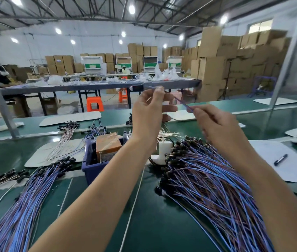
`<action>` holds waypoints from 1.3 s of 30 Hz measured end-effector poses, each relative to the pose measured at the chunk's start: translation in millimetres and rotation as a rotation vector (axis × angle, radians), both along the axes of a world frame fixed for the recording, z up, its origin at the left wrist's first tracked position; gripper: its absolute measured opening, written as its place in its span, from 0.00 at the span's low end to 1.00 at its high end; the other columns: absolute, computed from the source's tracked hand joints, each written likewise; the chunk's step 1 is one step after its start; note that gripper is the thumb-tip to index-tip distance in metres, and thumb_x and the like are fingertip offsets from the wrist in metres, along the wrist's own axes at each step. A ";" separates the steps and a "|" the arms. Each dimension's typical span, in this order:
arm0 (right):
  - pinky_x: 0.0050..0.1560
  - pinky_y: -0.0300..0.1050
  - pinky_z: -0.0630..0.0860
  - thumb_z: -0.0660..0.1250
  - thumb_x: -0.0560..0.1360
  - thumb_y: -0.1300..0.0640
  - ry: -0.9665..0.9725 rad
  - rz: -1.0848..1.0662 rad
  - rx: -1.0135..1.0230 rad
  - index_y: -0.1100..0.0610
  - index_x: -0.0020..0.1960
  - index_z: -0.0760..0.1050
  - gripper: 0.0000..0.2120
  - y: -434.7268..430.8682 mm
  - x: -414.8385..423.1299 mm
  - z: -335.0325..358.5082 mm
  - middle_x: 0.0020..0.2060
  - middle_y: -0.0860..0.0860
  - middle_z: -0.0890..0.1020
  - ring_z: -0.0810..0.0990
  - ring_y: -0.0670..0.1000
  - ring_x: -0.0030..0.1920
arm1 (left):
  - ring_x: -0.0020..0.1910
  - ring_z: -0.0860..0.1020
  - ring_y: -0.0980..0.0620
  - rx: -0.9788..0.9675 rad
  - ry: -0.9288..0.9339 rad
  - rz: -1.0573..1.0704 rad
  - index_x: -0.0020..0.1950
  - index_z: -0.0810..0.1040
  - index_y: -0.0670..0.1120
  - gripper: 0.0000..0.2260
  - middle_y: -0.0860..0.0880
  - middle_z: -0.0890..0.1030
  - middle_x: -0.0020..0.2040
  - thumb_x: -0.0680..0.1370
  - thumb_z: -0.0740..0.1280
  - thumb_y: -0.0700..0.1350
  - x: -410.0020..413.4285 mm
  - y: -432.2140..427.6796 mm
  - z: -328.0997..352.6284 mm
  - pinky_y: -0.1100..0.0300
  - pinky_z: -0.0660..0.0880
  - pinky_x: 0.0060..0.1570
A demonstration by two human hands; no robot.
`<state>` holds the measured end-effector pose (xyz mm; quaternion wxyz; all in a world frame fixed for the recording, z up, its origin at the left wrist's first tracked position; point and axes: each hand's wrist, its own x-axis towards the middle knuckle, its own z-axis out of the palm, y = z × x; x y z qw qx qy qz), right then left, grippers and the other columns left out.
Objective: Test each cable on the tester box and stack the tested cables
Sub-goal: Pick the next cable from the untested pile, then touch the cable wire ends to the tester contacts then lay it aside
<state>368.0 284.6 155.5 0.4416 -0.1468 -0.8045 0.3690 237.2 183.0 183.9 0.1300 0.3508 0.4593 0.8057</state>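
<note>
The grip is two-handed. The left hand pinches a single thin blue cable between thumb and fingertips, and the right hand pinches the same strand further along with curled fingers, so it runs taut and slanted between them, raised in the air. Blur hides which end carries the black plug. Directly below the grip stands a white fixture, probably the tester's socket, though that is a guess. To do this step well, the pinch should sit close to the plug end so it meets the socket square, with light tension and no kink. Below the right hand lies a dense heap of like cables, so the free tail should be lifted clear of it to avoid snagging. Far to the left of the grip a second bundle rests on the table. Which is the tested stack cannot be told.
</note>
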 end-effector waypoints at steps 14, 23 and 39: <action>0.60 0.52 0.74 0.57 0.84 0.43 -0.902 -0.542 0.145 0.49 0.68 0.75 0.18 97.0 68.8 -93.7 0.62 0.53 0.80 0.77 0.56 0.61 | 0.23 0.73 0.52 -0.927 0.458 0.023 0.37 0.81 0.43 0.21 0.51 0.78 0.28 0.84 0.60 0.52 -34.5 104.1 -88.4 0.59 0.74 0.36; 0.56 0.41 0.72 0.62 0.83 0.53 -0.296 -0.313 0.307 0.50 0.62 0.79 0.12 22.7 8.2 -107.4 0.54 0.45 0.82 0.77 0.45 0.52 | 0.26 0.75 0.57 -1.021 0.702 -0.247 0.46 0.81 0.47 0.15 0.53 0.81 0.34 0.84 0.60 0.53 -75.1 25.7 -126.7 0.65 0.73 0.29; 0.46 0.49 0.78 0.55 0.83 0.44 -0.682 0.249 0.226 0.41 0.59 0.77 0.13 -112.0 -171.5 -196.1 0.43 0.44 0.84 0.82 0.50 0.43 | 0.48 0.80 0.51 -1.656 0.693 0.191 0.58 0.77 0.47 0.13 0.48 0.82 0.55 0.84 0.60 0.54 -219.1 -211.9 -160.8 0.59 0.75 0.48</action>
